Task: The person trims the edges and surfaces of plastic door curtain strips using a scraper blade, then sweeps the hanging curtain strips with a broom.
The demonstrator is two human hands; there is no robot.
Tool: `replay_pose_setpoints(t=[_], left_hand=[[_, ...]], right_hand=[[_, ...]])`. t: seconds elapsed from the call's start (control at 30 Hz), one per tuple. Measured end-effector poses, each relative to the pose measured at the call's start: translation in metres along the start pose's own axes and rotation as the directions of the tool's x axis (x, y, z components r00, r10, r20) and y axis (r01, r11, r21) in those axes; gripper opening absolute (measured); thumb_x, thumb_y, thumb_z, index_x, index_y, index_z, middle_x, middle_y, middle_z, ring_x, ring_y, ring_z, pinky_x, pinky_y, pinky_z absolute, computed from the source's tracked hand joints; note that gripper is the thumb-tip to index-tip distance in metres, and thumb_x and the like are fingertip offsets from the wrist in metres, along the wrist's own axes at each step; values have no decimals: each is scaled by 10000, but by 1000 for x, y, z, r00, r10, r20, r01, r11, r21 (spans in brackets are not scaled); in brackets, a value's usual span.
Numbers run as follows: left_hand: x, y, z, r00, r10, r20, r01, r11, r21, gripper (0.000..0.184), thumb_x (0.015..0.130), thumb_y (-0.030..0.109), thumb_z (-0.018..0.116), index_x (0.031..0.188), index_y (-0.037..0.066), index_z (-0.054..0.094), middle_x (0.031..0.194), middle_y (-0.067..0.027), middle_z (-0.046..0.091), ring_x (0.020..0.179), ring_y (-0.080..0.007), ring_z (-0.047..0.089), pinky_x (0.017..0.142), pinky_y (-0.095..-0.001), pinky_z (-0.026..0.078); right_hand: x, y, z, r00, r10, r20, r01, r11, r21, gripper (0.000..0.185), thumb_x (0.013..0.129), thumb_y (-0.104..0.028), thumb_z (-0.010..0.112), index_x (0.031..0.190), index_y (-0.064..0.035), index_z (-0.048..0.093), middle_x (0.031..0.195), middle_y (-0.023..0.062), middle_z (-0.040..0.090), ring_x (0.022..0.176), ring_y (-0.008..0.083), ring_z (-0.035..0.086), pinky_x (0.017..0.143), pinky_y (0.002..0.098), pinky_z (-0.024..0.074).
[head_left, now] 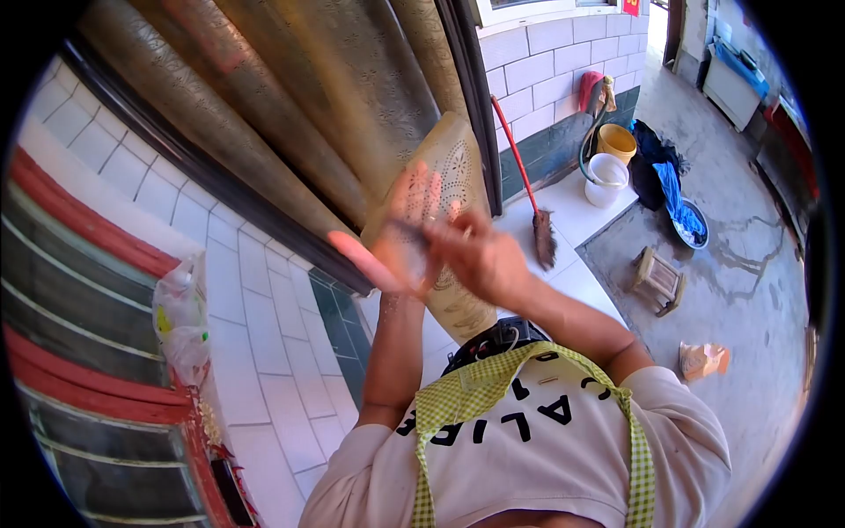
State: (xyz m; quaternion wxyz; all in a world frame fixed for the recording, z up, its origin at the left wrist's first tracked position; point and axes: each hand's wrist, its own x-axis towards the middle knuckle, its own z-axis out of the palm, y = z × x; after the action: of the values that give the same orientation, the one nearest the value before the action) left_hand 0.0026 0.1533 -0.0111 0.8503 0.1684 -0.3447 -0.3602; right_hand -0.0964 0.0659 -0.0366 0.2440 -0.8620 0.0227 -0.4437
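Note:
My left hand (400,238) is raised in front of my chest, palm showing and fingers stretched apart. Against it is my right hand (480,260), fingers curled and smeared by motion. A dark, blurred shape lies where the two hands meet; I cannot make out what it is. Behind both hands a tan sheet with pierced, flower-like patterns (453,163) runs from near my waist up towards the curtain. Whether either hand grips this sheet is unclear. I wear a green checked apron (471,387) over a pale lettered shirt.
A brown curtain (299,79) hangs ahead. To the right are a red-handled broom (519,158), a white bucket (607,180), a yellow bucket (616,143), a basin with blue cloth (691,224) and a small wooden stool (658,280). Plastic bags (182,317) hang by the left window.

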Motion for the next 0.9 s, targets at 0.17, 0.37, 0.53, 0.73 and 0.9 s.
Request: replay_pose_setpoints(t=[0.17,0.37,0.53,0.73,0.9], left_hand=[[-6,-7,3,997,-66,25,69,989,-130,1290,605,917,346,1450,-28,102,1522,-161,135,1402,-281,129,1123,-450,135],[-3,-1,-5,1000,-28,-8,28,1000,14,1278,619,908,344,1449,-30,91,1521,-177,120,1398,-325,119,1129,-471,111],[-8,-10,1,998,-66,-5,64,991,-120,1273,628,902,347,1449,-31,73,1525,-168,101,1395,-347,107,1124,-510,88],[-4,-2,-8,1000,-16,22,14,998,60,1250,596,918,366,1476,75,85,1538,-116,74,1388,-333,141,1115,-519,122],[-10,-8,-5,997,-60,52,64,994,-93,1214,608,919,336,1480,109,97,1550,-24,68,1378,-376,148,1096,-567,139]], right_hand=[[41,46,-17,969,173,-176,-197,972,-129,236,885,-233,560,1109,-231,632,911,114,582,618,296,631,513,412,522],[0,-2,0,999,53,7,-53,998,18,224,854,-230,602,1065,-251,673,888,104,574,614,278,634,561,402,540],[55,59,-19,954,239,-182,-266,954,-141,170,861,-221,577,994,-250,680,869,125,570,637,286,628,567,411,527],[11,-4,-9,992,96,82,-100,994,44,211,822,-254,638,1029,-237,679,845,114,565,624,310,622,564,410,526],[54,58,-21,950,255,-179,-283,946,-159,175,875,-267,582,1025,-241,668,886,109,582,664,296,626,571,401,524]])
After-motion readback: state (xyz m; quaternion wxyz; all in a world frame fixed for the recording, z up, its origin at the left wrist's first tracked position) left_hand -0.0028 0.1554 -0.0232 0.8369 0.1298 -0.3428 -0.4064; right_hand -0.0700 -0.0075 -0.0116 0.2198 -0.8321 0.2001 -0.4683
